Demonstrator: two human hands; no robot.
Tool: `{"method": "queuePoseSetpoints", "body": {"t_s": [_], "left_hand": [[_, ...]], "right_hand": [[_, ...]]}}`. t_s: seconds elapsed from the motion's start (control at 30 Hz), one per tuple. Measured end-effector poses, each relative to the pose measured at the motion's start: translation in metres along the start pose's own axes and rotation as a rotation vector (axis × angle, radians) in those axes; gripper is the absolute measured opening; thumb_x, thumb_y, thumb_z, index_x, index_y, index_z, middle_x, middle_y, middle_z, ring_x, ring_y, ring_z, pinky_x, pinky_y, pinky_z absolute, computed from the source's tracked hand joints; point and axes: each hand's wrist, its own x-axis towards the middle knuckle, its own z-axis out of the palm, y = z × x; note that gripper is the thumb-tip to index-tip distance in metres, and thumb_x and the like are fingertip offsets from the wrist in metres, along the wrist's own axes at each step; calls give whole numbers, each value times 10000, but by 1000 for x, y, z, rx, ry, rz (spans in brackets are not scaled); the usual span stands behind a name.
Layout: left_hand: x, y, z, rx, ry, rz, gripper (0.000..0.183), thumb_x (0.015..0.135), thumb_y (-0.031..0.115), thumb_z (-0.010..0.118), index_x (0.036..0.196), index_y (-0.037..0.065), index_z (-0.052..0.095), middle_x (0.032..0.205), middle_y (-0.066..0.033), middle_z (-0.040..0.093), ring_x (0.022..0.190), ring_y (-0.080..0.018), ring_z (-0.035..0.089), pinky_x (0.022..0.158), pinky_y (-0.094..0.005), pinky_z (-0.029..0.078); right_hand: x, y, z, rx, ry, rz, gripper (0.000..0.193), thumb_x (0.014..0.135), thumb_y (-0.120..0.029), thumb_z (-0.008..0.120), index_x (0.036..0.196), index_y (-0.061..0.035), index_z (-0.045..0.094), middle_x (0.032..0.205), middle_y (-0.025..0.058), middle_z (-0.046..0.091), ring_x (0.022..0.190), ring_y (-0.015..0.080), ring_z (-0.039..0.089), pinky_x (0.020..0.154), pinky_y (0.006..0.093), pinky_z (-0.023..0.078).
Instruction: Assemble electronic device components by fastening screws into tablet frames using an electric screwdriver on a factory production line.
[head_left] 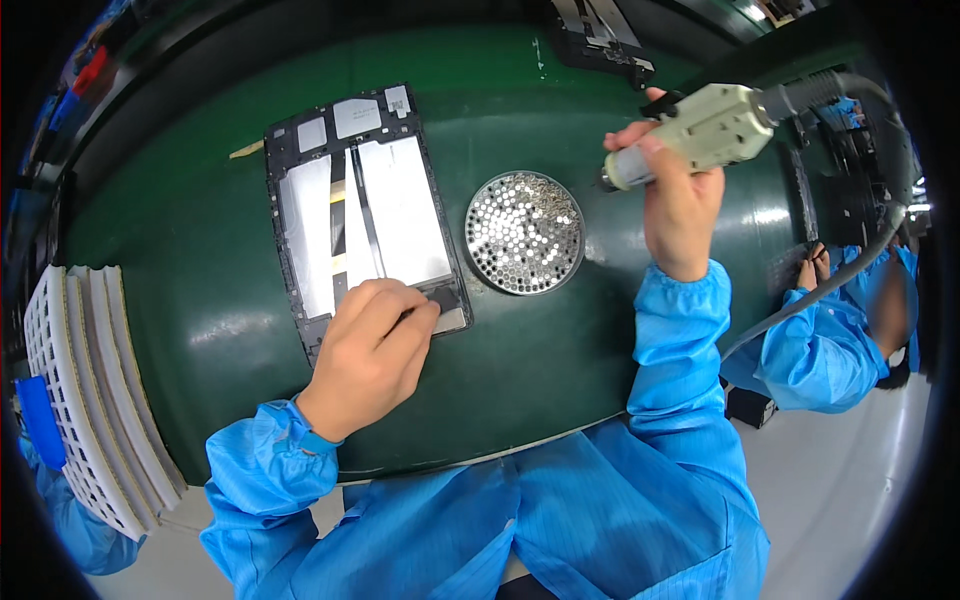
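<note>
An opened tablet (410,200) lies on the green bench, its black frame around silver panels and a dark ribbon strip. Over the tablet's near end rests my left hand (365,350), its fingers curled and pinched together; whatever they hold is hidden. My right hand (684,215) is wrapped round a pale green electric screwdriver (712,128), raised off the bench with its tip pointing left. Between the tablet and the screwdriver sits a round dish (524,292) full of small holes, with tiny metal screws heaped toward its far right side.
From the screwdriver's rear a thick grey cable (890,205) loops down on the right. White perforated panels (85,390) stand at the left edge. Another dark device (605,40) lies at the far side. A co-worker in blue (820,345) is at the right.
</note>
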Motion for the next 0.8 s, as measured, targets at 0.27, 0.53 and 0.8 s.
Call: {"method": "queuePoseSetpoints", "body": {"t_s": [0.27,0.53,0.8], "left_hand": [[-8,-4,-7,-20,-90,63,209,710,-19,692,909,-69,657,1007,-170,623,920,-318,603,762,-394,523],[-7,-9,-9,105,-154,208,189,685,16,710,843,-81,676,952,-187,642,888,-294,599,722,-390,530],[1,-16,-22,121,-305,121,213,725,71,689,931,16,700,1044,-137,650,1030,-307,610,894,-450,503]], "right_hand": [[-10,-3,-34,208,72,10,608,845,-274,594,1350,5,401,857,97,568,834,256,537,903,469,414],[-52,-20,10,355,-132,-146,379,833,-105,640,1172,-28,489,663,63,492,627,201,503,657,411,430],[-49,-9,11,332,-175,-77,336,831,-60,641,1140,-42,513,658,62,517,612,196,528,666,412,454]]}}
